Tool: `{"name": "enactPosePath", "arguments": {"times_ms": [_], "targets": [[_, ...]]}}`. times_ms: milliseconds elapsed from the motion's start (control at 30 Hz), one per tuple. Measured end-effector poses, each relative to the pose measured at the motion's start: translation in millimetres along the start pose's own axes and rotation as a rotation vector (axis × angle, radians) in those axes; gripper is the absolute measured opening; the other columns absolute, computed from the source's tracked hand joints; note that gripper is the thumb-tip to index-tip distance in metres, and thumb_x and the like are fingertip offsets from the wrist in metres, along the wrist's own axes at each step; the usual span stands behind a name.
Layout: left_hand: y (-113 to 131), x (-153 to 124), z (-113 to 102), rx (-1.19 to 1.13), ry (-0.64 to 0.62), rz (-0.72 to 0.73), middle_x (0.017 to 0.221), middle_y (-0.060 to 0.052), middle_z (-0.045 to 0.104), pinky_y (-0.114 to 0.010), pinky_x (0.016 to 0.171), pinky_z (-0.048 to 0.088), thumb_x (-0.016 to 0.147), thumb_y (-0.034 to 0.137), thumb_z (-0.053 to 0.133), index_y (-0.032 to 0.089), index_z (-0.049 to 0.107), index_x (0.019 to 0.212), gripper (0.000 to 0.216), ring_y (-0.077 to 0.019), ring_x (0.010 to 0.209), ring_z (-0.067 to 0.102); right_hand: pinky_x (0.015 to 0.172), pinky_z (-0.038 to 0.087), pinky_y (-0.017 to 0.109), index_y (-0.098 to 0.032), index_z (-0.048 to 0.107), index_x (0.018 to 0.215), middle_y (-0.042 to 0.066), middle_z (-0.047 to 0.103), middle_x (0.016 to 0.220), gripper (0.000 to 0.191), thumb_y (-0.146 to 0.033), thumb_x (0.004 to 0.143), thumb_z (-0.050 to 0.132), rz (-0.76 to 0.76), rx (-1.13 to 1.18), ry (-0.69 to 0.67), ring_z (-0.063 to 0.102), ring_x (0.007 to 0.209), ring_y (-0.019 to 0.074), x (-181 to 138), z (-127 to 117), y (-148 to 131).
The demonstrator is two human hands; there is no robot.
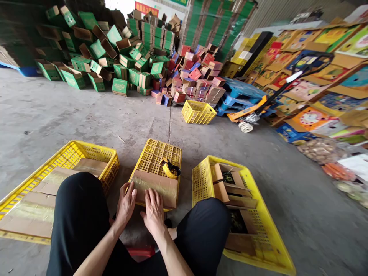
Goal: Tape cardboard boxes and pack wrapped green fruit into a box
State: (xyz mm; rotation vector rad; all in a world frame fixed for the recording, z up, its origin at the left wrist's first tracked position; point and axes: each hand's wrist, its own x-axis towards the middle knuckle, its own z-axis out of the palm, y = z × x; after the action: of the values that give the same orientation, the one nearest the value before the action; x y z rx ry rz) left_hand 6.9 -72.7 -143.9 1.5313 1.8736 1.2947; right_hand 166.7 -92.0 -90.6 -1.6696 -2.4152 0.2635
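A closed cardboard carton (158, 186) with clear tape along its top lies on an upturned yellow crate (158, 153) between my knees. My right hand (154, 211) rests flat on the carton's near side, its fingers stretched out. At the carton's left end is my left hand (125, 203), fingers extended against the edge and not wrapped around it. Just beyond the carton, a yellow and black tape dispenser (169, 168) sits on the crate. Neither hand touches it.
The left yellow crate (110, 159) holds taped cartons (31, 214). In the right yellow crate (250, 176) stand open cartons (230, 188) with dark contents. Farther off are another crate (198, 113), a pallet jack (253, 113), blue pallets (241, 90) and heaped green boxes (119, 86).
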Motion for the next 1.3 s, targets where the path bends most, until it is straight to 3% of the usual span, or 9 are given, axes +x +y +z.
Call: {"name": "enactPosePath", "arguments": {"times_ms": [100,167,300,533,733,833,1000,1100,1300], "targets": [[2,-1,4,0.122,-0.012,0.138,0.159,-0.015,0.047,-0.061,0.125,0.032,0.106,0.051,0.043,0.023,0.059,0.146,0.052,-0.0359,0.155,0.034,0.122,0.039,0.058,-0.018,0.039,0.163,0.015,0.044,0.165,0.086,-0.025,0.085,0.077,-0.022,0.026,-0.018,0.041,0.150,0.0363,0,-1,5],[3,0,6,0.166,-0.094,0.233,0.164,-0.014,0.044,-0.064,0.127,0.025,0.107,0.049,0.043,0.024,0.057,0.149,0.050,-0.0357,0.159,0.027,0.121,0.041,0.055,-0.017,0.039,0.162,0.015,0.046,0.164,0.083,-0.025,0.087,0.074,-0.035,0.046,-0.011,0.042,0.150,0.0345,-1,-2,12],[3,1,12,0.172,-0.208,0.301,0.161,-0.012,0.051,-0.060,0.127,0.028,0.108,0.048,0.043,0.027,0.056,0.151,0.050,-0.0326,0.154,0.041,0.119,0.042,0.056,-0.018,0.035,0.165,0.018,0.047,0.163,0.083,-0.023,0.089,0.070,0.073,-0.003,0.057,0.046,0.148,0.0357,-10,-5,33],[2,-1,18,0.189,-0.168,0.295,0.163,-0.010,0.049,-0.061,0.126,0.030,0.107,0.048,0.044,0.030,0.054,0.153,0.050,-0.0322,0.154,0.040,0.120,0.039,0.060,-0.017,0.039,0.163,0.019,0.050,0.160,0.083,-0.030,0.088,0.072,0.111,-0.016,0.040,0.049,0.145,0.0371,-10,-4,48],[-1,-4,17,0.200,-0.175,0.310,0.165,-0.010,0.047,-0.061,0.126,0.029,0.107,0.046,0.044,0.031,0.050,0.156,0.052,-0.0310,0.155,0.038,0.118,0.041,0.058,-0.017,0.035,0.163,0.020,0.049,0.159,0.079,-0.035,0.093,0.069,0.225,-0.093,0.204,0.047,0.146,0.0395,-22,4,52],[0,-6,19,0.191,-0.162,0.305,0.165,-0.010,0.046,-0.063,0.126,0.027,0.106,0.047,0.046,0.031,0.050,0.156,0.052,-0.0331,0.156,0.038,0.118,0.039,0.061,-0.018,0.036,0.162,0.020,0.050,0.157,0.079,-0.037,0.093,0.070,0.226,-0.088,0.194,0.047,0.145,0.0409,-23,3,54],[22,-5,41,0.188,-0.196,0.345,0.167,-0.014,0.043,-0.068,0.125,0.026,0.105,0.046,0.047,0.024,0.059,0.148,0.050,-0.0400,0.157,0.031,0.120,0.039,0.057,-0.016,0.042,0.159,0.019,0.055,0.152,0.079,-0.033,0.088,0.074,0.202,-0.063,0.124,0.048,0.143,0.0382,-17,-6,59],[41,-1,58,0.154,-0.323,0.442,0.160,-0.014,0.052,-0.058,0.123,0.037,0.106,0.035,0.042,0.021,0.067,0.137,0.042,-0.0333,0.152,0.043,0.118,0.043,0.052,-0.014,0.046,0.157,0.020,0.055,0.151,0.075,-0.030,0.088,0.072,0.211,-0.057,0.146,0.050,0.141,0.0364,-18,-7,60],[48,1,64,0.183,-0.370,0.515,0.154,-0.011,0.059,-0.053,0.122,0.040,0.105,0.031,0.045,0.026,0.067,0.138,0.039,-0.0297,0.146,0.052,0.114,0.046,0.057,-0.007,0.048,0.152,0.026,0.055,0.150,0.073,-0.033,0.088,0.072,0.268,-0.063,0.218,0.052,0.137,0.0412,-20,-2,64]]}}
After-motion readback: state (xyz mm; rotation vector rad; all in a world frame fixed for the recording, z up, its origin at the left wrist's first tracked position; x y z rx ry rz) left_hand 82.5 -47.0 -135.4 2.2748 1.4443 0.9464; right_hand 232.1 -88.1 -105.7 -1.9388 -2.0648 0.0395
